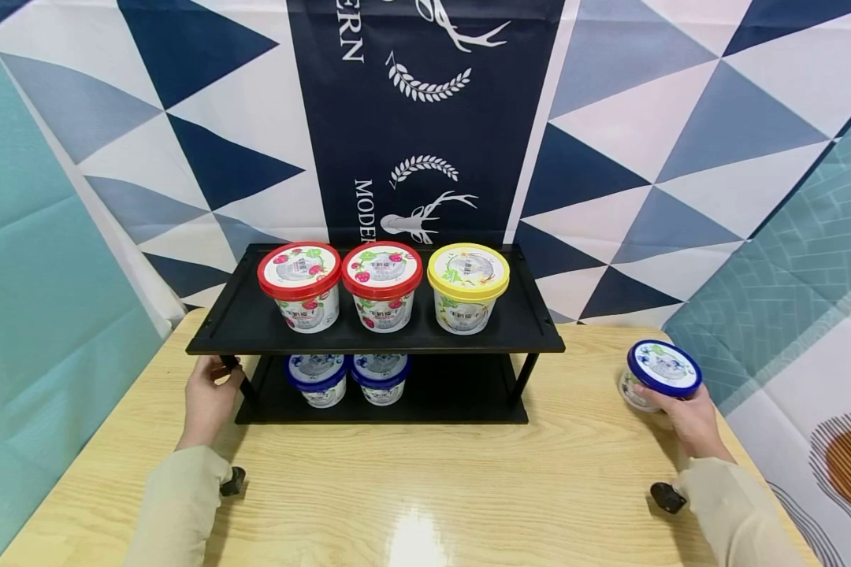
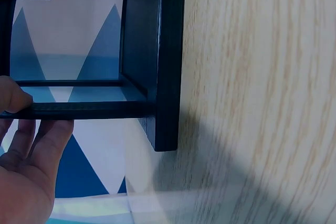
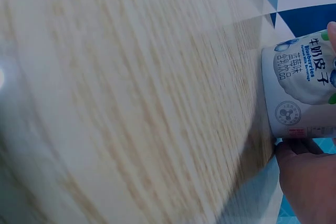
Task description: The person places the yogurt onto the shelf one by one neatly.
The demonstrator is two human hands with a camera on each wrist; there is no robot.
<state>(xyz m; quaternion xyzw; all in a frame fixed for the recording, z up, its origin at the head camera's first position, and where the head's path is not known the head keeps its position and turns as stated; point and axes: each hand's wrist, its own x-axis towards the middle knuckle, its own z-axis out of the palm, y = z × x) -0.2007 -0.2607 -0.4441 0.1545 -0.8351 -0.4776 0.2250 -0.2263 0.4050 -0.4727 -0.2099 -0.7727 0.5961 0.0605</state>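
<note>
My right hand [image 1: 693, 425] grips a blue-lidded tub [image 1: 663, 370] near the table's right edge; in the right wrist view the tub [image 3: 296, 90] is labelled Blueberries. With thumb and fingers, my left hand [image 1: 211, 400] pinches the left front post [image 2: 89, 110] of a black two-tier rack [image 1: 390, 343]. On the upper shelf stand two red-lidded tubs, one at left [image 1: 300, 287] and one in the middle [image 1: 382, 286], and a yellow-lidded tub [image 1: 468, 288] to their right. Two more blue-lidded tubs, a left one [image 1: 317, 379] and a right one [image 1: 380, 379], stand on the lower shelf, partly hidden.
The rack stands on a light wooden table [image 1: 411, 480], against a backdrop cloth [image 1: 425, 118] of triangles and deer prints. Teal cloth [image 1: 42, 315] hangs at the left. A small black device is at each wrist, by the sleeves [image 1: 177, 504].
</note>
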